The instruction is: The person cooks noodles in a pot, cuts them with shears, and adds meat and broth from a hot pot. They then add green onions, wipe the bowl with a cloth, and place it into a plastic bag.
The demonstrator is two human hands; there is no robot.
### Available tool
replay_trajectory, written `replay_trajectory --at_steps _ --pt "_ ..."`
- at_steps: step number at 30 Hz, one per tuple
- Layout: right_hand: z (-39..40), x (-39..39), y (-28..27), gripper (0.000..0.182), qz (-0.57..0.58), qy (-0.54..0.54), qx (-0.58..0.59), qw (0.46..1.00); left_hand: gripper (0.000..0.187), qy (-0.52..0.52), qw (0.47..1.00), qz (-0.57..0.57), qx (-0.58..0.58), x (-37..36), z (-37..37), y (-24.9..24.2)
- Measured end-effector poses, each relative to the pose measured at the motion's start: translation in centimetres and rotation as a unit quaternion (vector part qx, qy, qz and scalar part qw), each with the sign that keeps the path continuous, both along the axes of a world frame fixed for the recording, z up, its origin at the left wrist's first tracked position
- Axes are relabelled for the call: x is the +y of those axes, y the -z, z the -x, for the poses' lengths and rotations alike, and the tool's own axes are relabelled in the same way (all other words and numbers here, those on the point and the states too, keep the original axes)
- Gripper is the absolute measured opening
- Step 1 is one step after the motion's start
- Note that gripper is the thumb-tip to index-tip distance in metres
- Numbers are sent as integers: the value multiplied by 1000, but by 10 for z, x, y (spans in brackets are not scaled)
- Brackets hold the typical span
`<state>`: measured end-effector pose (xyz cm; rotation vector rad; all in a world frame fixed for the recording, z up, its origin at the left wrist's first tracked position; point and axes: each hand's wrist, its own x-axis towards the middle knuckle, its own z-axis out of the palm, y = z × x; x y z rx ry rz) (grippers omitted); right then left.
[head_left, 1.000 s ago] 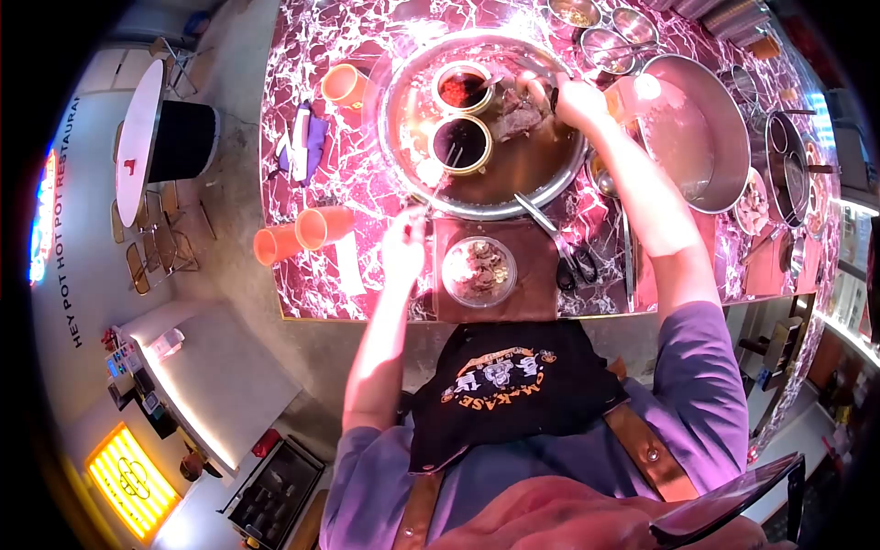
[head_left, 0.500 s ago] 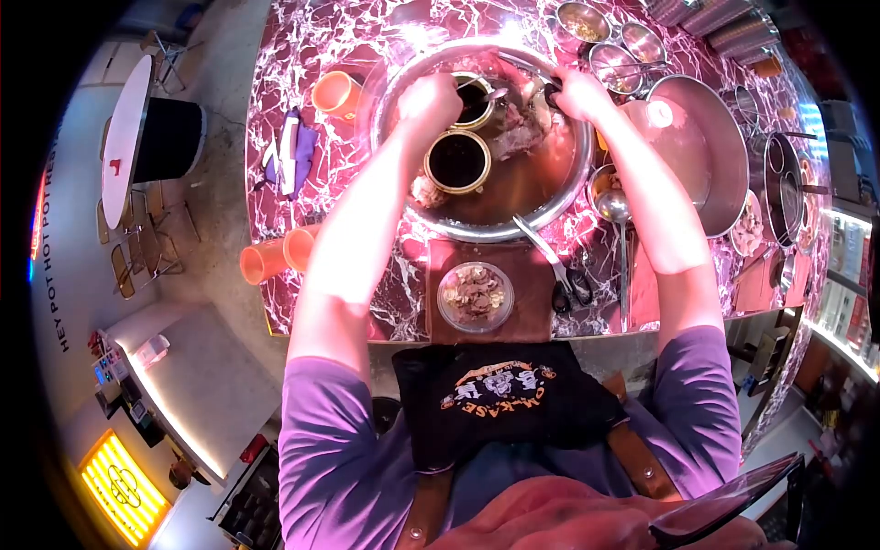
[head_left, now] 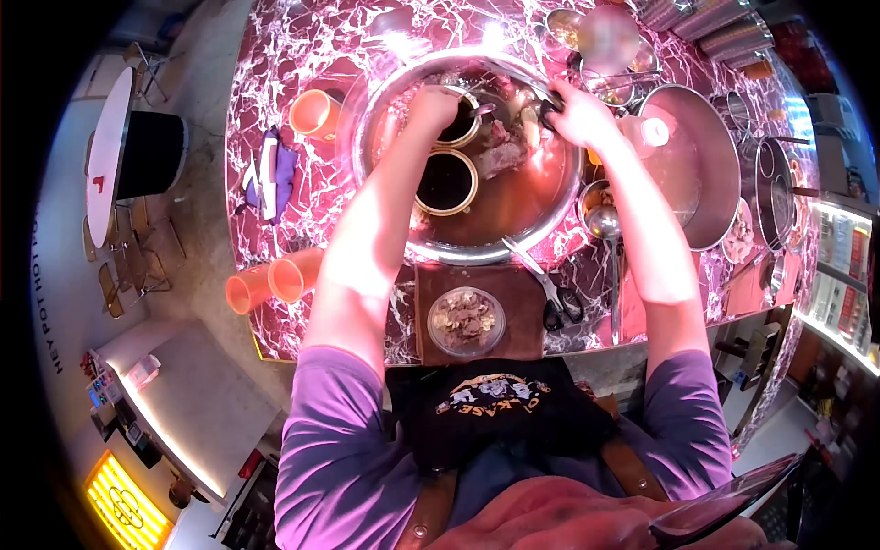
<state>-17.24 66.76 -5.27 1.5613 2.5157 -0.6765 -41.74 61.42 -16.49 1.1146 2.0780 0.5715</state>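
Observation:
A wide metal basin (head_left: 458, 255) holds brown liquid, pieces of meat and two dark-filled round containers. My left hand (head_left: 433, 112) is closed at the rim of the far container (head_left: 461, 126); what its fingers hold is hidden. A small metal piece (head_left: 481, 109) shows beside that container. The near container (head_left: 446, 183) stands free of both hands. At the basin's right rim, my right hand (head_left: 579, 114) is wrapped round the black handle (head_left: 549, 108) of a metal tool. Meat (head_left: 500, 156) lies between the hands, in the liquid.
Nearer me are a clear bowl of chopped food (head_left: 467, 322), scissors (head_left: 556, 298) and a ladle (head_left: 604, 223). A large pot (head_left: 692, 165) stands right. Orange cups (head_left: 314, 114) and a purple bundle (head_left: 270, 174) are left. A blurred round shape (head_left: 610, 38) covers part of the upper right.
The whole view has shifted, so the table sits lower and farther left. The metal piece now sits closer to the far container. A blurred round shape has appeared over the small bowls.

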Motion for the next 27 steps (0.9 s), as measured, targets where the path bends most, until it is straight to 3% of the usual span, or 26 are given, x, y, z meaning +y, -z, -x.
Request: replay_trajectory --at_steps 2,6,9,18,20,27 --pt "-22 -16 4 56 -31 20 28 999 17 -72 983 -51 -161 -13 2 8" --pt "-29 -42 17 64 -73 33 -31 996 14 -133 942 -100 -290 -29 6 16" --pt "-15 -41 27 65 -86 13 -56 995 15 -123 935 -109 -316 -36 8 9" --pt "-17 -17 69 60 -99 -54 63 992 15 -117 932 -118 -321 -35 14 29" --pt "-16 -21 69 60 -92 -54 67 992 19 -91 969 -118 -196 -27 9 35" --pt "-7 -15 67 58 -107 -54 57 991 19 -87 968 -154 -178 -27 5 19"
